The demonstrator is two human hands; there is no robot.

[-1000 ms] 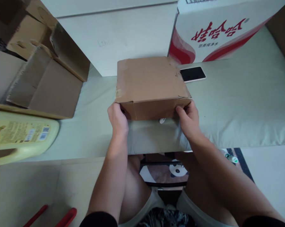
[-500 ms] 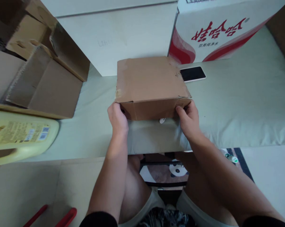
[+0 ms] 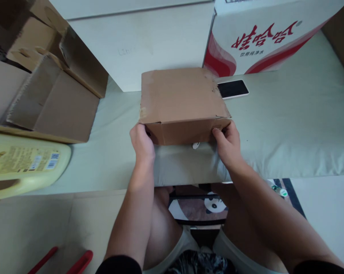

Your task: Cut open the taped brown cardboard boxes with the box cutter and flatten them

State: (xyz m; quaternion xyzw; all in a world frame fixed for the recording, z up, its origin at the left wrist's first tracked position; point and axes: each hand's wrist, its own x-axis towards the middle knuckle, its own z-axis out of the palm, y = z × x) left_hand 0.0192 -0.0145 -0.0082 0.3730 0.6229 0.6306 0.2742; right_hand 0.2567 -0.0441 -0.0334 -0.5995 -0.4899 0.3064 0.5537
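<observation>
A brown cardboard box (image 3: 183, 95) rests on the pale green cloth surface (image 3: 286, 125), its large flap lying over the top and its short side facing me. My left hand (image 3: 142, 142) is closed on the box's near left corner, most fingertips hidden behind the cardboard. At the near right corner, my right hand (image 3: 228, 142) grips the same side, thumb pressed on the front and fingers curled round the edge. Under the box's lower edge a small white piece (image 3: 196, 145) pokes out; its kind cannot be made out.
Behind the box stand a white carton (image 3: 163, 42) and a white-and-red water carton (image 3: 254, 42). A phone (image 3: 233, 89) lies right of the box. Open cardboard boxes (image 3: 66, 95) and a yellow jug (image 3: 29, 163) stand at left. Red handles (image 3: 82, 262) show below.
</observation>
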